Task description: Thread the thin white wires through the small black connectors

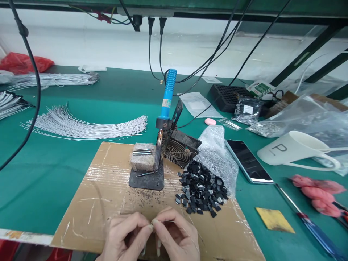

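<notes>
My left hand (126,233) and my right hand (178,232) meet at the fingertips, low over the cardboard (81,203). Each is closed in a pinch. A thin pale wire (172,221) runs from the pinched tips and curves back over my right fingers. Its end between the fingertips is too small and covered to make out. Just beyond my right hand lies a pile of small black connector pieces (203,186). Ahead of my hands, a blue-handled soldering iron (169,92) rests tip down in its stand, above a black base plate (156,182).
White wires (95,127) lie fanned out at left. A small fan (178,150) stands behind the iron. To the right are bubble wrap (217,145), a phone (248,161), a white mug (295,148), a yellow sponge (274,219) and a blue-handled tool (317,228). A black cable (34,72) hangs at left.
</notes>
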The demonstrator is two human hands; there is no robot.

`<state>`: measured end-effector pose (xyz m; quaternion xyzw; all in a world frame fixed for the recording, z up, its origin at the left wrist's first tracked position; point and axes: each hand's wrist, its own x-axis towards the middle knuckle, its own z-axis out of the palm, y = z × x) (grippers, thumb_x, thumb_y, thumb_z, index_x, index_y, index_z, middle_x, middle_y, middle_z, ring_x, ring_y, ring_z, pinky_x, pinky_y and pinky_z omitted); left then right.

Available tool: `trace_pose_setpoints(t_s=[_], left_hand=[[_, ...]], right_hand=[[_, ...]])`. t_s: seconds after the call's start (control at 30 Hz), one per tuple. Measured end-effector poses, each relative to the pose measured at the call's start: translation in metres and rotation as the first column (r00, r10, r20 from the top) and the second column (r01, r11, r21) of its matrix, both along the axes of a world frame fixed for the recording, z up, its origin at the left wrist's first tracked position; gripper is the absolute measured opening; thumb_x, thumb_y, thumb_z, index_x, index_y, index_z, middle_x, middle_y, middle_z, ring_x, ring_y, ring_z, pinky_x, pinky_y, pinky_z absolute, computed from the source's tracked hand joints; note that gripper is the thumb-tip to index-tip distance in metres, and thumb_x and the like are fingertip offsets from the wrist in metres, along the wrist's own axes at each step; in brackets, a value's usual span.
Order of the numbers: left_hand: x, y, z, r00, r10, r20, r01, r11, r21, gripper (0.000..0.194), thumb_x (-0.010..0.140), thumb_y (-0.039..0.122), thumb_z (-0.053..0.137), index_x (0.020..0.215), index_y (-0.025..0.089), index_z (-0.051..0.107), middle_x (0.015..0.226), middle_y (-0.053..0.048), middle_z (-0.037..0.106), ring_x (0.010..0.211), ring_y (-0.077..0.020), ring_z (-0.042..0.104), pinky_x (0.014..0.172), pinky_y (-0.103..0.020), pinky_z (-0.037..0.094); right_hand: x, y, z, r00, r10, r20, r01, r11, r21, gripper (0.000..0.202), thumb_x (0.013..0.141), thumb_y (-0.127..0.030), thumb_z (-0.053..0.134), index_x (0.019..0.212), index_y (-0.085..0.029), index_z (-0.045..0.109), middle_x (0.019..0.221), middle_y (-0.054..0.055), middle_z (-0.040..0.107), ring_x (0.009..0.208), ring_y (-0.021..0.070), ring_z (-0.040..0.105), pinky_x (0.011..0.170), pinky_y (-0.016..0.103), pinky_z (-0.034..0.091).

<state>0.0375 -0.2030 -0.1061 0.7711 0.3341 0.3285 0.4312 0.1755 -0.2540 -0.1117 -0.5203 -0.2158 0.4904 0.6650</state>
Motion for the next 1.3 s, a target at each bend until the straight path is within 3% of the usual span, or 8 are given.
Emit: trace_pose_setpoints(t_s=[0.5, 0.8, 1.3], left_hand=[[0.0008, 0.0011, -0.0010, 1.000, 0.003, -0.023, -0.002, 0.999, 0.040, 0.032, 0.103, 0.027, 0.053, 0.073, 0.018, 0.058, 0.059, 0.004, 0.050, 0.052, -0.0092, 0.046, 0.052, -0.019, 0.036], [-0.0016, -0.0006, -0.0046, 0.998, 0.005, -0.065, -0.003, 0.999, 0.034, 0.034, 0.104, 0.029, 0.052, 0.073, 0.018, 0.058, 0.059, 0.002, 0.052, 0.053, -0.0101, 0.048, 0.053, -0.020, 0.037], [-0.0020, 0.0001, -0.0047, 0.998, -0.015, -0.054, 0.017, 0.999, 0.033, 0.031, 0.104, 0.026, 0.052, 0.074, 0.018, 0.057, 0.061, 0.002, 0.052, 0.054, -0.0097, 0.049, 0.054, -0.020, 0.037]], right_hand=[[-0.0011, 0.0014, 0.0044, 0.999, -0.018, -0.050, 0.017, 1.000, -0.024, 0.035, 0.073, -0.048, 0.088, 0.066, -0.017, 0.074, 0.064, -0.001, 0.061, 0.045, 0.0064, 0.047, 0.041, 0.018, 0.039], [0.0061, -0.0003, 0.0037, 0.998, 0.067, 0.004, -0.067, 0.997, -0.028, 0.034, 0.078, -0.048, 0.084, 0.069, -0.017, 0.073, 0.066, 0.001, 0.061, 0.045, 0.0088, 0.049, 0.040, 0.020, 0.043], [0.0026, 0.0006, 0.0022, 0.996, 0.036, -0.077, -0.035, 0.999, 0.009, 0.030, 0.075, -0.044, 0.088, 0.069, -0.018, 0.074, 0.068, 0.000, 0.062, 0.044, 0.0060, 0.047, 0.041, 0.018, 0.041]])
